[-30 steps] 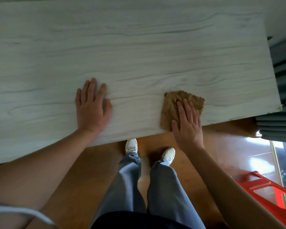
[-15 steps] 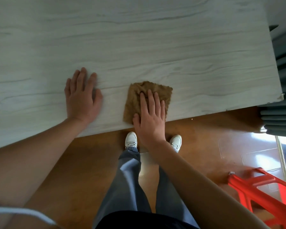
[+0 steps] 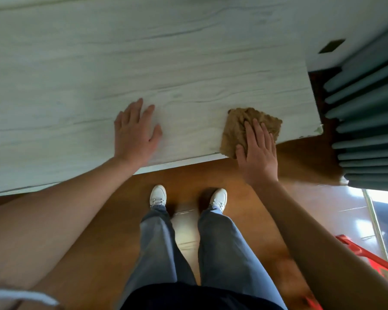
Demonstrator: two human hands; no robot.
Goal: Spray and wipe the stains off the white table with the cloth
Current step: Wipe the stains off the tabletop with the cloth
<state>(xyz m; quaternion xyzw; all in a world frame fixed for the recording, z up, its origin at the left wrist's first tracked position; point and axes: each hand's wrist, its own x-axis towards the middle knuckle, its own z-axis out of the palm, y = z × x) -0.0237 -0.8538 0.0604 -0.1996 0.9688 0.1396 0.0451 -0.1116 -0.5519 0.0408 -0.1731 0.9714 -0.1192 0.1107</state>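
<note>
Fingers spread flat, the right hand [image 3: 257, 151] sweeps the cloth [image 3: 249, 130] back from mid-edge to the counter [image 3: 143, 63]'s near right corner as the open left hand [image 3: 133, 133] braces beside it, suggesting wiping strokes still underway.

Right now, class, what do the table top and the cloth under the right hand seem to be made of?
Table top: looks like whitewashed wood or a wood-print laminate, matte, with grey grain lines; which one cannot be told.
Cloth: tan, soft, nubbly fabric, perhaps microfibre or terry, bunching under the right hand.
</note>
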